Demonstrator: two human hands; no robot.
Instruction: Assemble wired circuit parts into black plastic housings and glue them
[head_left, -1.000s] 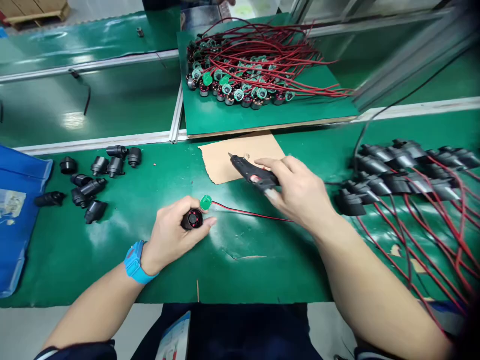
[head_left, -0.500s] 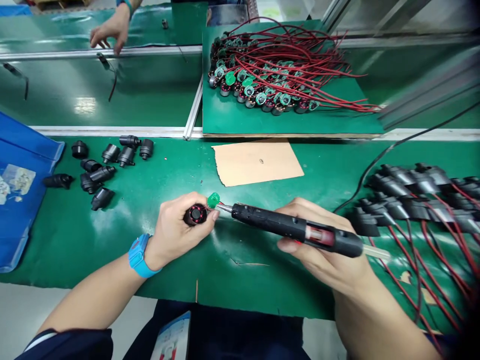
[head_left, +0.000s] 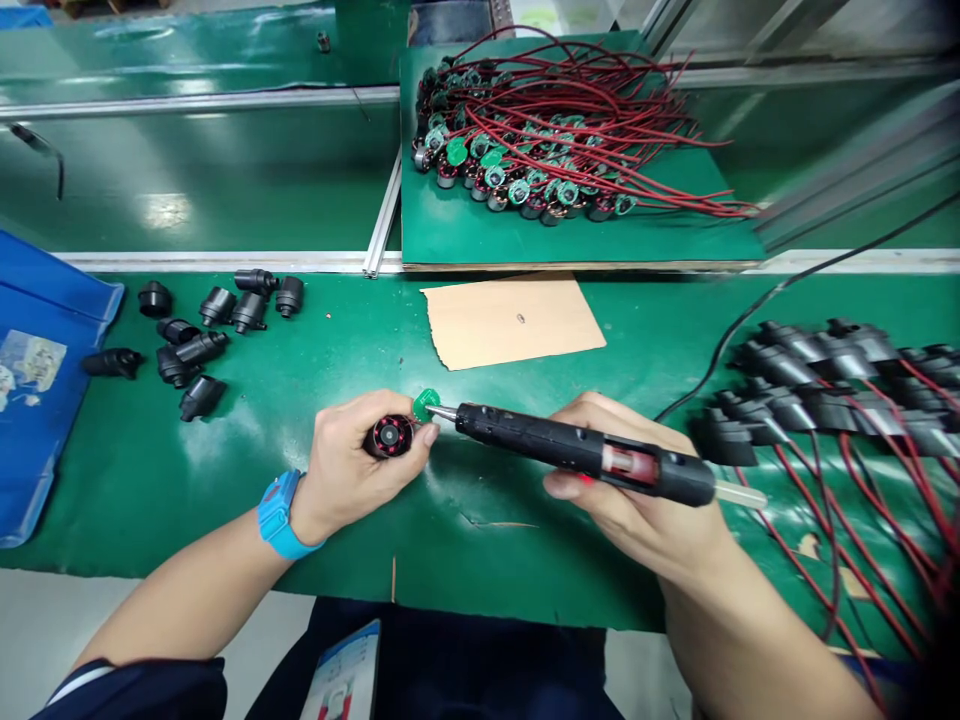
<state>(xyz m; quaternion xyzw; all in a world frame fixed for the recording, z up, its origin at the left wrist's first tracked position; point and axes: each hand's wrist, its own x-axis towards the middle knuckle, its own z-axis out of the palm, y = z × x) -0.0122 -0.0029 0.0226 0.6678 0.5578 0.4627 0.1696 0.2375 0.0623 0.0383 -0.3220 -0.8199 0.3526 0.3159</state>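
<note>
My left hand [head_left: 364, 450] is closed around a small round motor [head_left: 392, 436], its end with copper-red windings facing up. A small green circuit board [head_left: 426, 403] sits at the tips of my thumb and forefinger, beside the motor. In my right hand [head_left: 637, 500] lies a black pen-type hot glue gun [head_left: 540, 440], pointing left, a pale glue stick [head_left: 741, 495] sticking out of its rear. Its metal nozzle tip meets the edge of the green board; whether it touches, I cannot tell.
Black plastic housings [head_left: 201, 347] and a blue bin [head_left: 37, 400] are on the left. A cardboard piece [head_left: 517, 320] lies ahead. Behind it, a raised green board [head_left: 480, 245] carries many motors with red wires [head_left: 600, 110]. Wired black housings [head_left: 795, 400] and a black cable [head_left: 720, 350] are on the right.
The glue gun's tip has shifted slightly left, onto the edge of the green board. Another person's hand at the upper left and the wired part beneath it have left the view.
</note>
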